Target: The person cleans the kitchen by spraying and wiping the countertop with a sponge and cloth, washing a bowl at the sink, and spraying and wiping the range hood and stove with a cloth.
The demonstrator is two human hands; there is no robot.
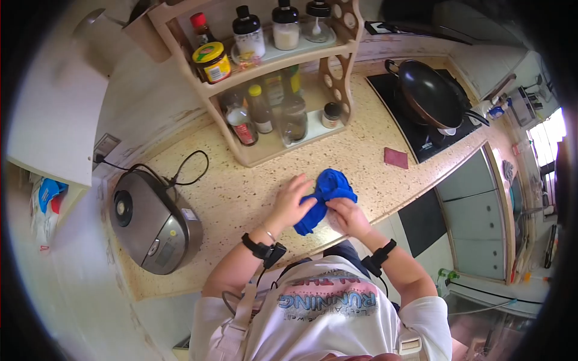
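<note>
A crumpled blue cloth (pixel 332 183) lies bunched on the speckled countertop (pixel 253 186) in front of me. My right hand (pixel 350 218) has its fingers closed on the near right side of the cloth. Just left of the cloth is my left hand (pixel 291 203), fingers stretched out and apart, the thumb reaching to the cloth's edge. Whether that thumb presses on the fabric I cannot tell.
A rice cooker (pixel 158 222) with a black cord stands at the left. Behind the cloth is a beige rack (pixel 247 157) of bottles and jars. To the right are a dark red pad (pixel 395 157) and a black wok (pixel 427 90) on the stove (pixel 424 141).
</note>
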